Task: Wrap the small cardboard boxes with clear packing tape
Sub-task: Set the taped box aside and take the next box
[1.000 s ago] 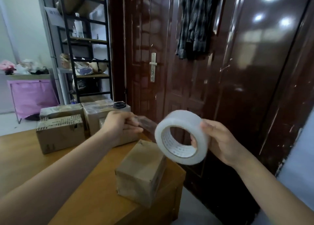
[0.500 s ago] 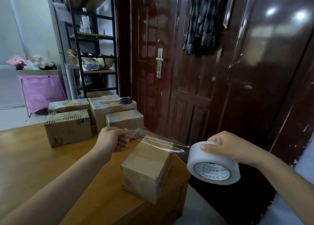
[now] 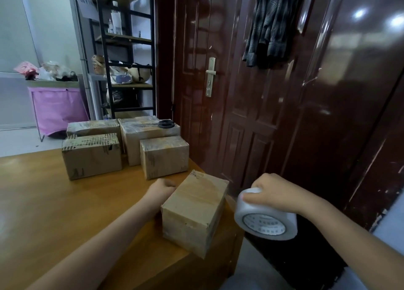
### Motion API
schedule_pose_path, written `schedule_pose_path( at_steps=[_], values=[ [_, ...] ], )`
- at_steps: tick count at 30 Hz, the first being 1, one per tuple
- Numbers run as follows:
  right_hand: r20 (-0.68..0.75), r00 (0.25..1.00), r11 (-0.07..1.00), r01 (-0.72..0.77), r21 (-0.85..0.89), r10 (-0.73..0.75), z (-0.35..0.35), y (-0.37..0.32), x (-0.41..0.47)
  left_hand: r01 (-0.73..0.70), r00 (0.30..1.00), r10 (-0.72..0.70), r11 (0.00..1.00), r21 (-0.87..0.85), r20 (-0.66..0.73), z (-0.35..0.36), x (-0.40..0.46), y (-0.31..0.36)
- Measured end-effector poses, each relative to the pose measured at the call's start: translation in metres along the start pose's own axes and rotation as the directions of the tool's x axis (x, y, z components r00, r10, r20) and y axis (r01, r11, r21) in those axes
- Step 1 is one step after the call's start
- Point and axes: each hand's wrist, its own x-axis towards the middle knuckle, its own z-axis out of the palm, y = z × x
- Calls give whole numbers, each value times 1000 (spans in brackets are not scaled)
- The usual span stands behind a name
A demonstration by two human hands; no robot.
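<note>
Right hand [image 3: 276, 193] curled over the tape roll [image 3: 265, 216], gripping it just off the table [image 3: 54, 202] edge, right of the near box [image 3: 193, 213]. Left hand [image 3: 160, 189] curled against that box's left side; fingers hidden, can't tell its grip. Tape strip across the box hard to make out. Four more boxes [image 3: 164, 158] behind.

bare wooden table [image 3: 54, 202] open at left, four stacked boxes [image 3: 122, 145] blocking the far side, door [image 3: 251, 114] close on right

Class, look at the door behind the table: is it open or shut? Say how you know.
Shut. The door sits flush in its frame with no gap showing, and its handle lies level.
</note>
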Motion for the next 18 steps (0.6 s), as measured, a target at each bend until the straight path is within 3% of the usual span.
schedule_pose_path(
  at_steps=[4,8,10,12,13,14,16,18],
  values=[
    [8,1000,993,14,-115,-13,4,-23,5,-125,990,107,963,240,87,7,-7,20],
    [9,1000,997,1,-73,0,3,-24,3,-267,963,246,847,459,106,7,-3,12],
    [21,1000,999,10,-52,-9,1,-21,1,-272,954,299,893,360,-21,-2,-4,10],
    [28,999,1000,19,-22,-19,0,-20,1,-354,917,370,928,118,-149,-11,-14,21],
    [31,999,1000,26,-1,-26,-1,-20,2,-411,901,412,911,37,-132,-13,-22,30],
    [36,999,999,32,24,-33,-2,-20,2,-444,895,446,894,58,-29,-12,-33,40],
    [43,998,996,41,74,-44,-7,-21,4,-465,882,406,832,301,240,0,-57,55],
    [38,997,991,56,120,-61,-16,-24,3,-507,859,337,663,550,386,16,-62,58]
  ],
)
